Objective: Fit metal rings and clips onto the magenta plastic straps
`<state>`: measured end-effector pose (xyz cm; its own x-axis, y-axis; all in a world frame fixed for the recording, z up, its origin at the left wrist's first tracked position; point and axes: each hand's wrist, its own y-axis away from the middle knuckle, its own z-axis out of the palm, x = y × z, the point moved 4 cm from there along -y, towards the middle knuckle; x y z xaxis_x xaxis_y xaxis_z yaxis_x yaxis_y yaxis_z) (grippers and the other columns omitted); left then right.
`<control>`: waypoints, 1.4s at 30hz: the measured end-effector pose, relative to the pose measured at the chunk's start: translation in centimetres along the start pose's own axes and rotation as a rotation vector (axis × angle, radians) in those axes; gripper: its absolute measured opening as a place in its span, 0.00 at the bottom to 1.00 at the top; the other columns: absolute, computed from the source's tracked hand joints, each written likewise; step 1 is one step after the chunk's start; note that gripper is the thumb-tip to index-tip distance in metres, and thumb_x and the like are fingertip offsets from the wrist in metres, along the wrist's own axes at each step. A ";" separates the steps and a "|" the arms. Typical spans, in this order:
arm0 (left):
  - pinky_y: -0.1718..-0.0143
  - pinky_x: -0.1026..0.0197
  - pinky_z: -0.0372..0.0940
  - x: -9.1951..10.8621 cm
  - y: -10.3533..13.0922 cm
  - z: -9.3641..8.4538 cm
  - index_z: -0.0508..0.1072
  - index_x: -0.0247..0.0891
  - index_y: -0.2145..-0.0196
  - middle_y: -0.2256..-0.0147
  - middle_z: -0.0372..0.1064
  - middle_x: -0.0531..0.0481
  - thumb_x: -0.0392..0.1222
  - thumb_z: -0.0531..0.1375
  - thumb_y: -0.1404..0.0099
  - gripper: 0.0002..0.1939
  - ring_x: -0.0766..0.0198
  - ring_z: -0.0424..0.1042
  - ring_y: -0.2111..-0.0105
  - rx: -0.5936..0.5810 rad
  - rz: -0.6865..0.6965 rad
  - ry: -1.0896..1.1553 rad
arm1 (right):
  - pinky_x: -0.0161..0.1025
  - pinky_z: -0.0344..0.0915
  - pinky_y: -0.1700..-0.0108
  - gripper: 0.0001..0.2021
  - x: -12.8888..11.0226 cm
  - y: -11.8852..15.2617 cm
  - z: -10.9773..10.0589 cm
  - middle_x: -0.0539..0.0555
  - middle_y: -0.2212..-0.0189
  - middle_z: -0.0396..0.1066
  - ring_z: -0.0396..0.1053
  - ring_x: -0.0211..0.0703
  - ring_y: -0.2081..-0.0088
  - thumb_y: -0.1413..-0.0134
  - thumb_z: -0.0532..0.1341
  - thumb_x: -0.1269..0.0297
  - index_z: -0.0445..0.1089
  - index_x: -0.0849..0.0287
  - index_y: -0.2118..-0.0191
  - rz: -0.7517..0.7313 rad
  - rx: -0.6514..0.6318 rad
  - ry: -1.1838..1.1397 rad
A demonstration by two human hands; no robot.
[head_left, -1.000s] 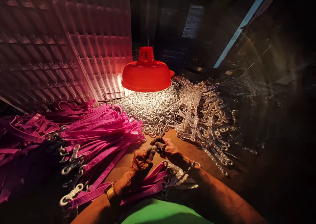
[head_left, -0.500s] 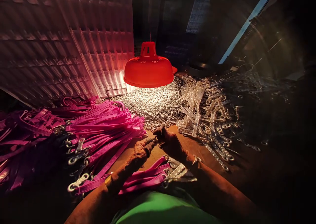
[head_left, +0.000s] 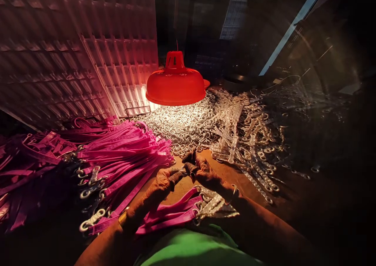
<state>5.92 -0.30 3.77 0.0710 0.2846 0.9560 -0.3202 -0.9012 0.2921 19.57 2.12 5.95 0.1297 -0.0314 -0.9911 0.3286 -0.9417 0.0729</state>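
the left hand (head_left: pixel 163 178) and right hand (head_left: pixel 202 171) have drawn back a little from the pile of rings (head_left: pixel 179 127) and now pinch one small ring (head_left: pixel 182 172) between wrapped fingertips, above the table (head_left: pixel 226 172). pink straps (head_left: pixel 173 215) lie just below the wrists.

Red lamp (head_left: pixel 175 84) over ring heap (head_left: pixel 179 127); white grid panel (head_left: pixel 88 54) behind pink straps (head_left: pixel 123 152).

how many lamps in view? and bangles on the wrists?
1 red lamp, hanging low over the heap of metal rings. 2 bangles: one on the left wrist, one on the right wrist. Dark edges may hide more.
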 end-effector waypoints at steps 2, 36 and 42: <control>0.81 0.67 0.51 0.0 -0.2 0.0 0.78 0.34 0.64 0.76 0.68 0.52 0.54 0.60 0.43 0.19 0.71 0.55 0.80 0.004 0.127 -0.074 | 0.31 0.56 0.83 0.08 0.7 -0.2 0.0 0.47 0.76 0.60 0.54 0.32 0.80 0.50 0.57 0.61 0.62 0.56 0.64 0.040 -0.001 -0.055; 0.85 0.68 0.42 -1.3 -1.0 -3.5 0.71 0.35 0.68 0.85 0.49 0.62 0.53 0.60 0.46 0.17 0.75 0.45 0.86 0.142 -0.084 0.093 | 0.32 0.64 0.78 0.11 -4.1 1.5 -7.0 0.48 0.74 0.65 0.64 0.36 0.76 0.52 0.62 0.60 0.63 0.55 0.62 -0.162 0.333 0.101; 0.81 0.68 0.51 -0.4 -2.0 -0.1 0.72 0.32 0.66 0.79 0.59 0.57 0.53 0.58 0.43 0.19 0.74 0.56 0.82 -0.015 0.035 0.068 | 0.37 0.70 0.69 0.14 1.9 -2.4 -4.9 0.53 0.67 0.68 0.67 0.40 0.66 0.52 0.59 0.61 0.66 0.56 0.57 0.106 0.126 -0.039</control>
<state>6.45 1.41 2.83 -0.0042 0.2749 0.9615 -0.3351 -0.9063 0.2576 23.65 5.94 4.44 0.1204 -0.1431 -0.9824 0.1948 -0.9669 0.1647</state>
